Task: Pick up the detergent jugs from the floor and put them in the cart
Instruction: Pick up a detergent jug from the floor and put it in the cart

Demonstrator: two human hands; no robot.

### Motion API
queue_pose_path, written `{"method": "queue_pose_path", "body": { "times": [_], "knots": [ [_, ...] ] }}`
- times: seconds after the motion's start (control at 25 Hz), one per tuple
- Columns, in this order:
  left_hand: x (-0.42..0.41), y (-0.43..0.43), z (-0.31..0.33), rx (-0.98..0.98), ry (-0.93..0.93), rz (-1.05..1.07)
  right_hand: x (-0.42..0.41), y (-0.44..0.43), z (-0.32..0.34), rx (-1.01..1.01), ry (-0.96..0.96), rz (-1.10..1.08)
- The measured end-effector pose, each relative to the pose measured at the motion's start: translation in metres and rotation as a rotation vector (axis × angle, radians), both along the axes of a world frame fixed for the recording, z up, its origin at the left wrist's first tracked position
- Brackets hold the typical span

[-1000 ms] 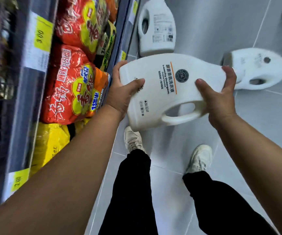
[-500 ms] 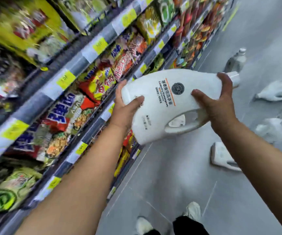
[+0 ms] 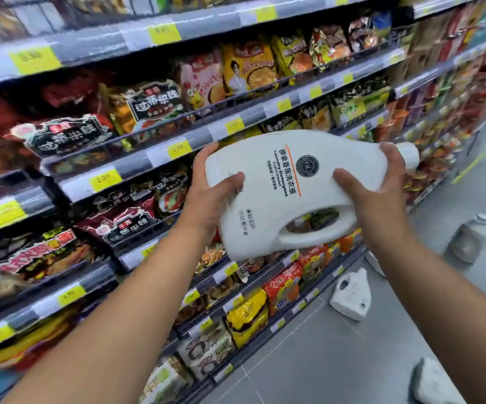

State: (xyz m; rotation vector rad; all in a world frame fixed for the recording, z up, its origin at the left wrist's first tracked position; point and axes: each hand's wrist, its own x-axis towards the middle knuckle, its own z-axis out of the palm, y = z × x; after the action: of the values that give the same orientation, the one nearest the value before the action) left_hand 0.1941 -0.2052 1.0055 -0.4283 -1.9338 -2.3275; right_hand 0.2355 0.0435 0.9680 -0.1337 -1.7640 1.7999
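A white laundry detergent jug (image 3: 288,193) lies on its side in the air at chest height, cap to the right, handle underneath. My left hand (image 3: 209,191) grips its base end, thumb over the front face. My right hand (image 3: 378,193) grips its neck end, fingers curled over the top near the cap. More white jugs remain on the grey floor: one upright (image 3: 351,294) by the shelf foot, a greyish one (image 3: 467,239) farther off, another (image 3: 431,380) at the bottom right. No cart is in view.
Tall store shelves (image 3: 160,158) packed with snack and noodle bags, with yellow price tags, fill the left and centre. The grey tiled aisle floor (image 3: 338,360) runs along the right side.
The jug has risen from near floor level to chest height, still held at both ends. My view has swung up from my feet to the shelves.
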Motion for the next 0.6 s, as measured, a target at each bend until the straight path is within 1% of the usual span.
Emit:
{"method": "queue_pose_path", "body": {
  "times": [0.12,0.24,0.44,0.6],
  "knots": [
    [0.053,-0.038,0.026,0.037,0.025,0.142,0.014,-0.033,0.028,0.036,0.039,0.162],
    [0.113,-0.07,0.037,0.054,0.071,0.302,0.027,-0.068,0.052,0.064,0.048,0.334],
    [0.22,-0.116,0.041,0.03,0.086,0.582,0.061,-0.141,0.054,0.044,0.049,0.599],
    [0.325,-0.16,0.036,0.012,0.068,0.849,0.114,-0.223,0.049,0.014,0.025,0.878]
  ]
}}
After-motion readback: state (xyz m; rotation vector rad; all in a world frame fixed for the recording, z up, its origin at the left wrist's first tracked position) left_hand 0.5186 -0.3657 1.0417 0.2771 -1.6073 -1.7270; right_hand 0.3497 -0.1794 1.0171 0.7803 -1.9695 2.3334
